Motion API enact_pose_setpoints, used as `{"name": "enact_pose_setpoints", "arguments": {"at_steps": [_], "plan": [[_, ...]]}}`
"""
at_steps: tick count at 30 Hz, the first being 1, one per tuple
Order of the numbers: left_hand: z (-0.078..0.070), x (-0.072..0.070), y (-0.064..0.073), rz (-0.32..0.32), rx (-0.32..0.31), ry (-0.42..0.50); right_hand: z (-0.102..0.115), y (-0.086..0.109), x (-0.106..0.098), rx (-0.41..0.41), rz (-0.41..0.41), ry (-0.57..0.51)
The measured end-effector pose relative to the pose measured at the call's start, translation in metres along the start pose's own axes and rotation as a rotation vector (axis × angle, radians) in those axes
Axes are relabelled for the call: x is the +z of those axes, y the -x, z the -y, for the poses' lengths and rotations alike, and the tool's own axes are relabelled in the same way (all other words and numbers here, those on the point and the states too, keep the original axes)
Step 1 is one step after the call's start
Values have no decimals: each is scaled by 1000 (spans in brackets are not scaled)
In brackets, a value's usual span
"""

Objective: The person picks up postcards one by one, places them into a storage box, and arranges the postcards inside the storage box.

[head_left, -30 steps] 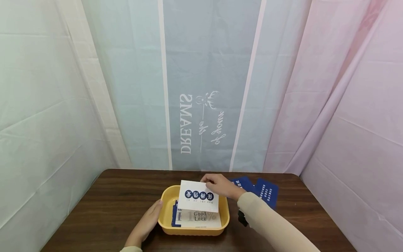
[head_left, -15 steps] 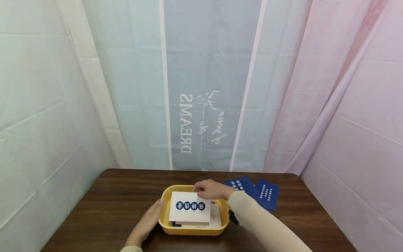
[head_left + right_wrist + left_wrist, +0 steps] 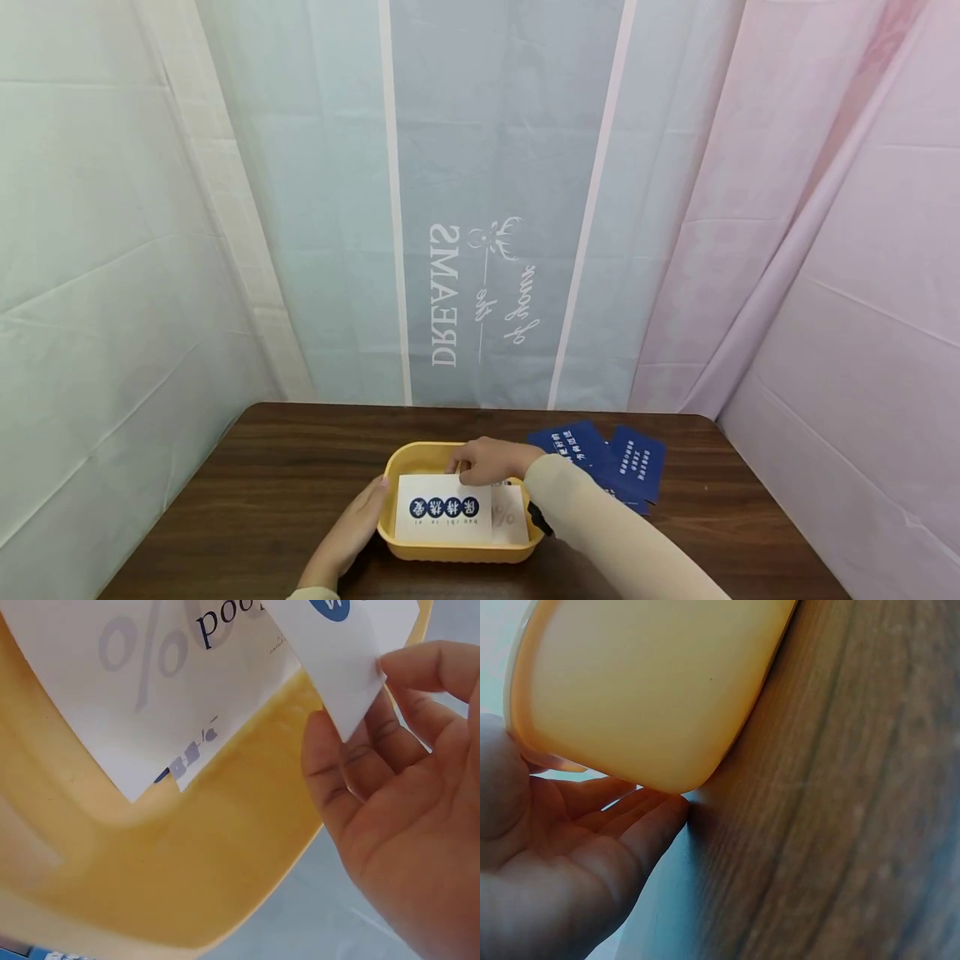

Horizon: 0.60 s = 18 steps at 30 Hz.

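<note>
In the head view, my right hand (image 3: 491, 460) pinches the far edge of a white card (image 3: 442, 521) printed with dark blue circles bearing characters. The right wrist view shows that card's corner (image 3: 349, 712) between thumb and fingers. The card is held low in a yellow plastic basin (image 3: 534, 537), over another white card (image 3: 112, 712) with grey "%" lettering. A bit of blue-printed card shows beneath that one. My left hand (image 3: 358, 521) holds the basin's left side, thumb at the rim. In the left wrist view, its fingers (image 3: 656, 825) lie along the outer wall.
Several dark blue cards with white writing (image 3: 637, 462) lie overlapping on the brown wooden table (image 3: 300, 467), right of the basin. A dark band (image 3: 540, 518) is on the right wrist. Pale printed curtains (image 3: 495, 167) hang behind and at both sides.
My right hand has brought the card with blue circles down and to the left into the basin, covering the "Good Luck" print. The left hand and basin have stayed put.
</note>
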<state>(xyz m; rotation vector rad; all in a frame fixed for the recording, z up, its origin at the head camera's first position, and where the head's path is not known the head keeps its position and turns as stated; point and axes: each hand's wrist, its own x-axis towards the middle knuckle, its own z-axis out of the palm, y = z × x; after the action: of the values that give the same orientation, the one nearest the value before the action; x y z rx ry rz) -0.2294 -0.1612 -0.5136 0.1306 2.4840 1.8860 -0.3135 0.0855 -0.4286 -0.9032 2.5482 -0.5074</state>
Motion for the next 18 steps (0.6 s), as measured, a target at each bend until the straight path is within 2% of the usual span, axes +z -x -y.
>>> {"name": "enact_pose_setpoints", "arguments": {"at_steps": [5, 13, 18], "plan": [[0, -1, -1, 2, -6, 1, 5, -5, 4, 13, 18, 110], [0, -1, -1, 2, -20, -5, 12, -15, 14, 36, -26, 346], [0, -1, -2, -2, -30, -11, 18, -16, 17, 67, -25, 440]]}}
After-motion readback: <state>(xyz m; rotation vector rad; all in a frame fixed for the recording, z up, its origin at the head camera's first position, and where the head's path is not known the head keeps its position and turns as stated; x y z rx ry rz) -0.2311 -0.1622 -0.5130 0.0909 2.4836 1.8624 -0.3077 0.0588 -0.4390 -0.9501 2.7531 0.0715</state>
